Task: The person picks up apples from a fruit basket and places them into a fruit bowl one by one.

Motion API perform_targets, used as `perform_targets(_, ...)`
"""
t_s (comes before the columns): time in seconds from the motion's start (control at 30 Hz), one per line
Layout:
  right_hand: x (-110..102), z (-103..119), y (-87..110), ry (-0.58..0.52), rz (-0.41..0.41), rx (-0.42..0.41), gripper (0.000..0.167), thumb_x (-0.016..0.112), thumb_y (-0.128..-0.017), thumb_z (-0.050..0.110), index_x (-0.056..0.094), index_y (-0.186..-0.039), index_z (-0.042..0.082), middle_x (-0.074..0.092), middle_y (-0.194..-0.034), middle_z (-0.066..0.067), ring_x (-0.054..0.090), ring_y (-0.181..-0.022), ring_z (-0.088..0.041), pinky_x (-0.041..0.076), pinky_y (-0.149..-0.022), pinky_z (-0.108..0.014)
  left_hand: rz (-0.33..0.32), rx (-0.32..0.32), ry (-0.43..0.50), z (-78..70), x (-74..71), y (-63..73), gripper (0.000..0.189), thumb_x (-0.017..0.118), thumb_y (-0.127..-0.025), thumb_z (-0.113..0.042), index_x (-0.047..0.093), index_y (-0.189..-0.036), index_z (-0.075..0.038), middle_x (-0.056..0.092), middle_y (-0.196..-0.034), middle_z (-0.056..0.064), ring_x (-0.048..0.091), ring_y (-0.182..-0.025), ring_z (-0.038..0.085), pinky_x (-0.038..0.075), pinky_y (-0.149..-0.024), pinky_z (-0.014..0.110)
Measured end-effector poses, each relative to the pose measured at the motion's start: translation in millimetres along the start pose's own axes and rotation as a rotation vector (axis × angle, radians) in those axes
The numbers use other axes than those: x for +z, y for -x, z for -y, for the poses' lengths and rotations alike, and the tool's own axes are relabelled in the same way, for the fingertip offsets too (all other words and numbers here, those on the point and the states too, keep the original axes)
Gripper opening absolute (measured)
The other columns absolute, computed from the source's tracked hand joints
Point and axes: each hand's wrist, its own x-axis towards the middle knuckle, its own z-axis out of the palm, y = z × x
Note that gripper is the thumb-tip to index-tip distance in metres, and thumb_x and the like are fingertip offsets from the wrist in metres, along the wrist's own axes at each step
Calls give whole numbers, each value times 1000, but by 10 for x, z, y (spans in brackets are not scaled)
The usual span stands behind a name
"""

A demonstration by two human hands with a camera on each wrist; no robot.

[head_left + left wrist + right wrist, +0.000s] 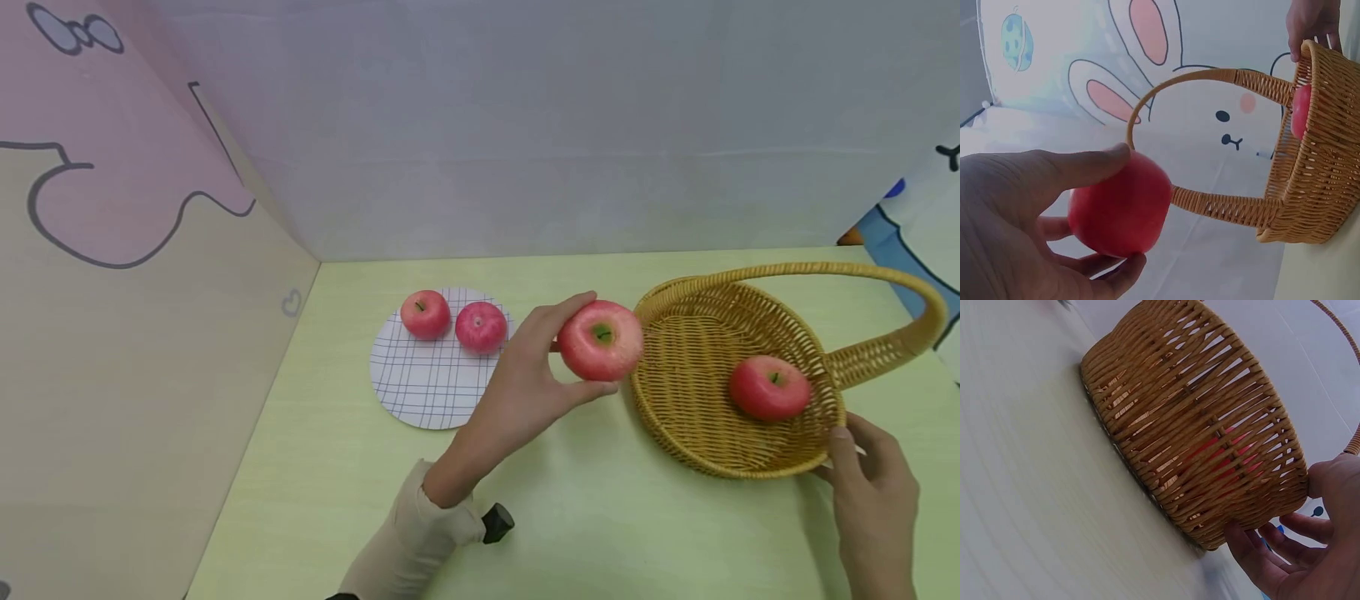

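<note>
Well, closest to the person is a pale sleeve (412, 533) on the left arm, to the near left of the basket (682, 383). A small black thing (498, 523) sticks out by its cuff. The right hand (873, 492) is at the basket's near right side. Its thumb is on the rim and its fingers bend against the outside, so it pinches the basket wall between them. The left hand (536, 362) is up in the air, to the left of the basket. Its thumb and fingers are clamped around a red apple (600, 342), holding it by its sides. This apple is just beside the basket's left rim, with its stem dip facing the head camera.

The basket is woven and yellow-brown, with a big looped handle (885, 367). Inside it, on the right, sits another red apple (770, 388). Under it all is a light yellow-green table (637, 533).

Well to the left of the basket lies a round white mat (427, 392) with thin dark lines. On its far part are a stem-up apple (425, 315) and a darker apple (481, 327), near each other. Behind the basket stands a plain pale wall (570, 142).
</note>
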Motion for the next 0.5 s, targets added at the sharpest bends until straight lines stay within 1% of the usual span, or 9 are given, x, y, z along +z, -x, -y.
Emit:
perform_targets(0.1,-11,8,-1,9,3,9,41,60,-106,25,58,-146,15,57,-128,15,59,-99,5,52,-65,-4,-62,-63,-15,-8,-4,30,88,92,-81,-24,47,-155,-32,57,-142,-6,55,-123,8,60,-92,27)
perform_targets(0.2,-19,17,3,33,11,15,42,59,-107,26,57,-147,18,55,-134,16,57,-101,5,52,-66,-3,-105,-97,-30,7,-17,49,87,92,-81,-25,46,-156,-31,58,-141,-6,55,-124,8,59,-93,28)
perform_targets(0.3,-14,37,4,27,14,18,41,59,-107,26,57,-147,19,55,-138,15,57,-102,5,52,-67,-3,-139,-125,-35,42,-43,57,88,91,-82,-25,45,-156,-32,57,-142,-8,54,-126,8,59,-96,30)
perform_targets(0.4,-6,48,10,33,16,17,42,59,-107,27,57,-148,18,56,-135,16,58,-102,6,52,-67,-3,-164,-152,-37,90,-84,66,87,90,-82,-25,44,-156,-31,56,-146,-9,54,-127,9,59,-95,33)
perform_targets(0.5,-7,45,19,56,19,12,43,58,-107,28,56,-149,18,56,-134,15,58,-102,6,52,-67,-3,-190,-170,-43,144,-137,78,86,90,-82,-23,45,-156,-28,55,-147,-8,56,-127,13,60,-95,35)
